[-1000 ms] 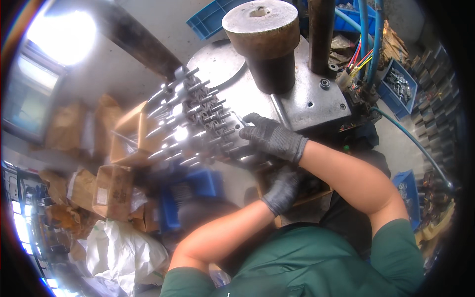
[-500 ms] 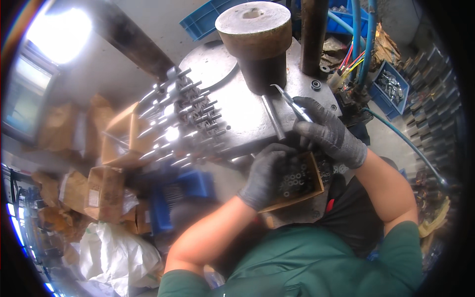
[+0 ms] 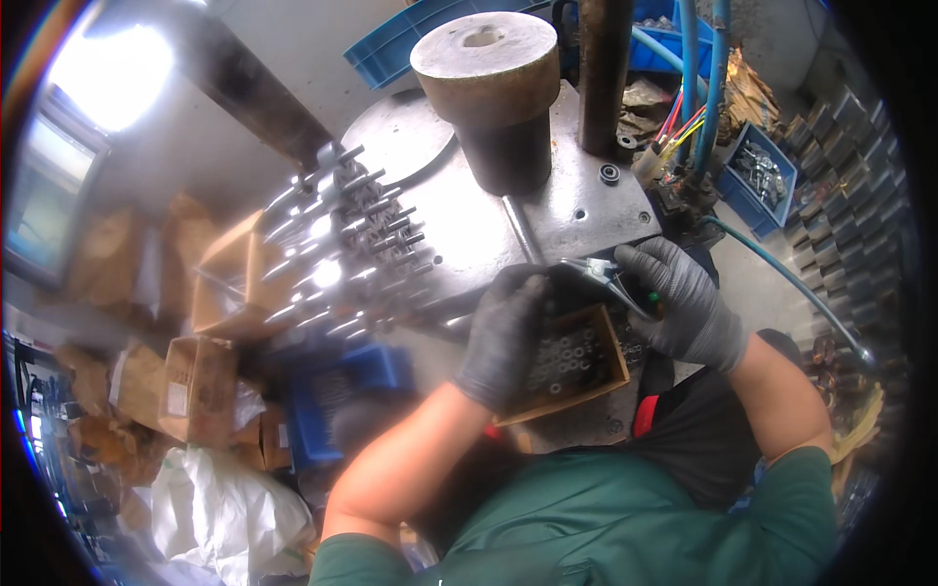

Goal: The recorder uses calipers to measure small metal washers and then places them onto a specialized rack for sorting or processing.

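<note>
My right hand (image 3: 684,303), in a grey glove, is closed around a pair of metal pliers (image 3: 608,275). Their thin nose points left, toward my other hand. My left hand (image 3: 503,337), also gloved, is closed with its fingertips together at the front edge of the steel plate (image 3: 596,210). Whatever those fingers hold is hidden. Beneath them sits a cardboard box (image 3: 614,376) of small metal rings (image 3: 567,356). A slim metal rod (image 3: 521,231) lies on the plate, its near end by my left fingertips, just in front of a thick round column (image 3: 503,146).
To the left of the plate stands a cluster of metal shafts (image 3: 366,225). Cardboard cartons (image 3: 200,391) and a blue bin (image 3: 311,405) lie lower left. Blue hoses (image 3: 721,88), wires and a blue crate (image 3: 757,181) of metal parts are at the right.
My right hand has drawn the pliers down and nearer to me, away from the rod and column. The left hand has shifted slightly up and left. The whole view has moved a little.
</note>
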Available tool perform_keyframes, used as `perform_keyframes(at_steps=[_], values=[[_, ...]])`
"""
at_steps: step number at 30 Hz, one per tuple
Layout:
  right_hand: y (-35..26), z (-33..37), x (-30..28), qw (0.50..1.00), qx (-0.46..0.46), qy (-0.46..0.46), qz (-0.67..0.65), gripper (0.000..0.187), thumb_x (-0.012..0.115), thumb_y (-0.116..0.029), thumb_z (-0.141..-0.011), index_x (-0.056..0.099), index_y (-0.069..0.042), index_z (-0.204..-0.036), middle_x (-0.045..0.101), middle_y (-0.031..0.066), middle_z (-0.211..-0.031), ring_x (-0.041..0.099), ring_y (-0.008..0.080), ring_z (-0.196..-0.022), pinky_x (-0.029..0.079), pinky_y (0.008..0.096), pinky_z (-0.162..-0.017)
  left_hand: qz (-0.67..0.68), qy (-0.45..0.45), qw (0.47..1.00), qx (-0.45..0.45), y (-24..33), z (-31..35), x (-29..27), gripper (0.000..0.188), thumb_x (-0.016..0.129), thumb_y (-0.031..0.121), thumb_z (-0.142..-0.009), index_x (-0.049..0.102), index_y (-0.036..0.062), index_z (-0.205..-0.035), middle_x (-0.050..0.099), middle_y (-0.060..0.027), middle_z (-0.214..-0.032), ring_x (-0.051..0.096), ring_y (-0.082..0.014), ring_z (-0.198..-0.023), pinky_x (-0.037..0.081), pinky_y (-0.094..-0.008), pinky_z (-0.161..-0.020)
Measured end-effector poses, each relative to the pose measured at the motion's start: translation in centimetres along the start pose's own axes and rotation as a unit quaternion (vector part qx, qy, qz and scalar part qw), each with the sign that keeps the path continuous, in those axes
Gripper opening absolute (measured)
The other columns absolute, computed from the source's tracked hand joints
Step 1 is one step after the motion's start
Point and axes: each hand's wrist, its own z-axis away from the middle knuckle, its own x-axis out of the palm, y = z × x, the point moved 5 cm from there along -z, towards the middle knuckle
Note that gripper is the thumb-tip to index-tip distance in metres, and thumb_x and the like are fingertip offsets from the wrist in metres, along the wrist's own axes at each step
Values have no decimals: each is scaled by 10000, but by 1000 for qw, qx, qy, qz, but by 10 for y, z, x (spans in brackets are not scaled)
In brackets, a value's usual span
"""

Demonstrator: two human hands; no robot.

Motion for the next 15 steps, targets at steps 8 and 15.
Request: perform_keyframes(at_steps=[8,15], values=[[-2,5,7,997,-49,40,42,685,856,-64,-729,646,-80,-1382,656,151,-1064,644,394,-945,559,480,-813,-7,-1,1000,-25,-3,-5,0,414,662,351,-1057,626,31,-1316,693,-78,-1144,627,-170,-1018,525,-346,-962],[-1,4,10,997,-42,14,66,663,830,-25,-715,691,-150,-1351,656,130,-1040,647,381,-933,560,475,-783,69,20,996,-44,-7,-6,5,322,668,325,-1038,619,50,-1197,676,-79,-1061,642,-191,-986,546,-356,-939]])
